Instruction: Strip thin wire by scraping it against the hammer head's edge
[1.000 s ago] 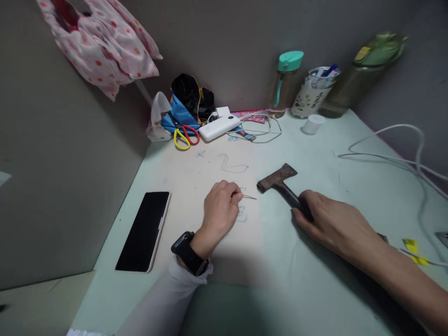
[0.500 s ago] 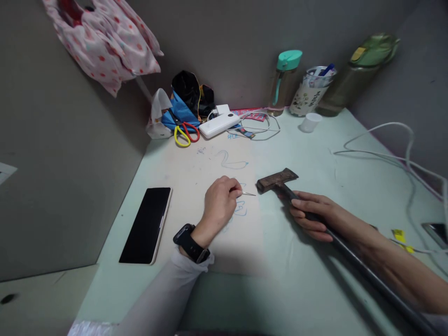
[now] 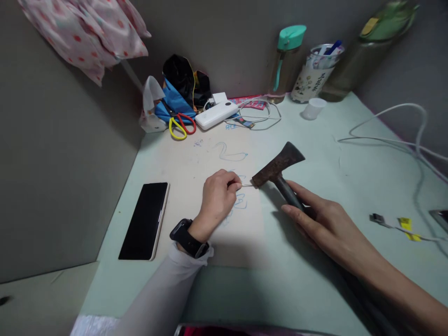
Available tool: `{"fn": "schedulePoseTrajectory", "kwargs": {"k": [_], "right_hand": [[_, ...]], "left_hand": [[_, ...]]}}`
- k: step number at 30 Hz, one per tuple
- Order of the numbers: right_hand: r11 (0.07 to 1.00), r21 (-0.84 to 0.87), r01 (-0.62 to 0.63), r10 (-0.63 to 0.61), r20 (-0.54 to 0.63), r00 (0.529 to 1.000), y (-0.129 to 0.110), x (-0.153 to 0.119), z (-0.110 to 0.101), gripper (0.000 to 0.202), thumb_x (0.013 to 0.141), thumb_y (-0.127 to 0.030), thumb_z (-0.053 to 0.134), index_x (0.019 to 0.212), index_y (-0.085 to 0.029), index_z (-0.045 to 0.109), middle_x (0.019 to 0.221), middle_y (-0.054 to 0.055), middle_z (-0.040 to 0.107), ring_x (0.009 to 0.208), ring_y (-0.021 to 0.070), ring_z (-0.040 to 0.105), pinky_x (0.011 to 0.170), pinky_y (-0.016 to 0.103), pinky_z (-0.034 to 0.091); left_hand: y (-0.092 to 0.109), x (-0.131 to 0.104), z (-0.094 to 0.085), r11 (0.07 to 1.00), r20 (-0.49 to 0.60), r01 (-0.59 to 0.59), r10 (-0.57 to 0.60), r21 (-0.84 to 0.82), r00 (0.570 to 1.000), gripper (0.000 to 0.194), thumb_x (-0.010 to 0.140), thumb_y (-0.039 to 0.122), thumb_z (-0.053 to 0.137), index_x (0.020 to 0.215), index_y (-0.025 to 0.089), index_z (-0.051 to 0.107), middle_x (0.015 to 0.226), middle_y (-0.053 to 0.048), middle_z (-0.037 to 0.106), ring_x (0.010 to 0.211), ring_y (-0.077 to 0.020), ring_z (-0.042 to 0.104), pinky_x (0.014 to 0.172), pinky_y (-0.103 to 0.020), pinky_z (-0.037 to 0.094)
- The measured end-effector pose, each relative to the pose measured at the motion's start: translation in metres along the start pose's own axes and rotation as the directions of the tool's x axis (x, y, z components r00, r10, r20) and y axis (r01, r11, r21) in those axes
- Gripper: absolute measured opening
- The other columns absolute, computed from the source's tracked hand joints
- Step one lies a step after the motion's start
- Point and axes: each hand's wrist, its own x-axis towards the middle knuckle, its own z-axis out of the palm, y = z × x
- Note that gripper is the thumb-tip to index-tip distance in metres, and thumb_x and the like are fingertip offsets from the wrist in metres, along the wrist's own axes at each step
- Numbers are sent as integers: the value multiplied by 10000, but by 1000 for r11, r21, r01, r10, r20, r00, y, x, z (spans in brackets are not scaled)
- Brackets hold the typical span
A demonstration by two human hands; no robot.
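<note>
Seen from above, two hands work over a pale green desk (image 3: 297, 294) partly covered by a beige paper (image 3: 189, 163) with blue drawings. The left hand (image 3: 220, 191), a dark watch (image 3: 191, 239) on its wrist, is closed in a pinch on a thin metal pin (image 3: 247, 185), which lies nearly level over the paper's right part and points toward the right hand. The right hand (image 3: 325, 219) is wrapped around the dark handle of a hatchet (image 3: 278, 163), its blade end tilted up and away, its blunt end right at the pin's tip — whether the two touch, I cannot tell. The likeliest trouble, I judge, is at that meeting place: the left fingertips are close to heavy metal, so a slip or a badly aimed tap could pinch or bruise them. The pin offers little to hold, so a knock could twist it loose or bend it. The hatchet looks top-heavy, and a slack grip could let its head roll and drop, denting the desk or tearing the paper. A wide swing might also catch the white cable (image 3: 387, 223) near the right forearm; the phone (image 3: 144, 221) lies farther off, left of the left hand.
</note>
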Motion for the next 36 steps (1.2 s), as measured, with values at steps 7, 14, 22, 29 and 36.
{"fn": "schedulePoseTrajectory", "kwargs": {"k": [7, 14, 22, 29, 36], "right_hand": [[951, -198, 239, -253, -52, 966, 2, -3, 7, 547, 972, -423, 466, 1444, -149, 501, 1241, 131, 706, 1053, 308, 706, 806, 423, 594], [852, -336, 403, -453, -86, 887, -8, -4, 11, 459, 994, -294, 453, 1409, -105, 502, 1227, 162, 707, 1000, 260, 731, 793, 348, 606], [805, -399, 439, -498, -52, 865, -11, 0, 12, 432, 1004, -256, 421, 1388, -75, 496, 1130, 178, 731, 928, 248, 739, 725, 321, 600], [794, -380, 474, -544, -95, 834, -8, -5, 18, 462, 993, -230, 435, 1446, -135, 437, 1048, 141, 735, 860, 233, 732, 680, 314, 594], [866, -297, 403, -432, -39, 901, -2, 3, 23, 490, 990, -305, 418, 1429, -100, 490, 1124, 169, 728, 922, 271, 727, 738, 373, 594]], "left_hand": [[2, 2, 2, 999, 20, 26, -27, 46, 999, 164, 811, 92, 604, 705, 185, 687, 757, -32, 661, 740, -181, 563, 699, -313, 386], [3, 0, 1, 998, 14, 23, -24, 53, 1000, 176, 806, 71, 603, 709, 175, 707, 736, -36, 650, 741, -185, 563, 711, -323, 384], [2, 0, 2, 1000, 2, 0, 0, 24, 1000, 190, 792, 49, 603, 689, 176, 701, 737, -38, 673, 742, -185, 578, 715, -323, 396], [0, 0, 3, 999, -13, 4, -3, 45, 1000, 172, 796, 62, 613, 711, 171, 716, 744, -32, 690, 740, -173, 591, 712, -303, 400], [3, 0, 2, 997, 23, -1, -1, 80, 1000, 172, 805, 63, 601, 727, 165, 715, 759, -31, 695, 755, -169, 596, 721, -299, 406]]}}
